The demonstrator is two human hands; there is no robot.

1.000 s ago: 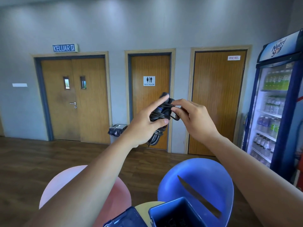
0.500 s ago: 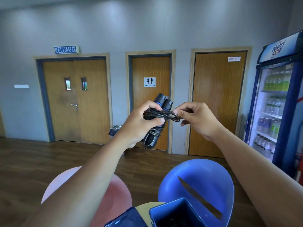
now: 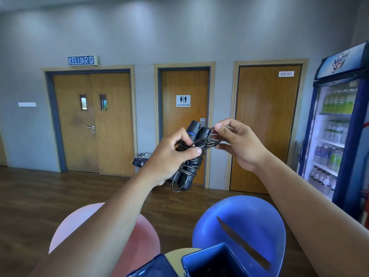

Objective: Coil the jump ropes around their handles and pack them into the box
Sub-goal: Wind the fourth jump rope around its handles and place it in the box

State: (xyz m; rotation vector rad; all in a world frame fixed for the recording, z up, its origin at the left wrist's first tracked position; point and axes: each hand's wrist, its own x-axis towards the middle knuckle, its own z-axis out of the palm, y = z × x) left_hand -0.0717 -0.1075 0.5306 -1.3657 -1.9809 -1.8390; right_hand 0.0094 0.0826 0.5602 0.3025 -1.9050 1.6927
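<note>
I hold a jump rope (image 3: 189, 166) up at chest height: two black handles with blue rings, side by side, with thin dark cord wound round them. My left hand (image 3: 169, 156) grips the handle bundle at its middle, thumb pressed over the coils. My right hand (image 3: 237, 142) pinches a loose loop of the cord just to the right of the handle tops. A dark blue box (image 3: 211, 262) stands open at the bottom edge of the view, with its lid (image 3: 153, 266) beside it on the left.
A blue chair (image 3: 245, 226) and a pink chair (image 3: 143, 236) stand behind the box, past a round beige table (image 3: 179, 252). Wooden doors line the far wall. A drinks fridge (image 3: 339, 126) stands at the right. A small bin (image 3: 140, 158) sits by the restroom door.
The bundle has dropped slightly in view and tilted more upright. My right hand has drawn the cord loop out to the right, away from the handles.
</note>
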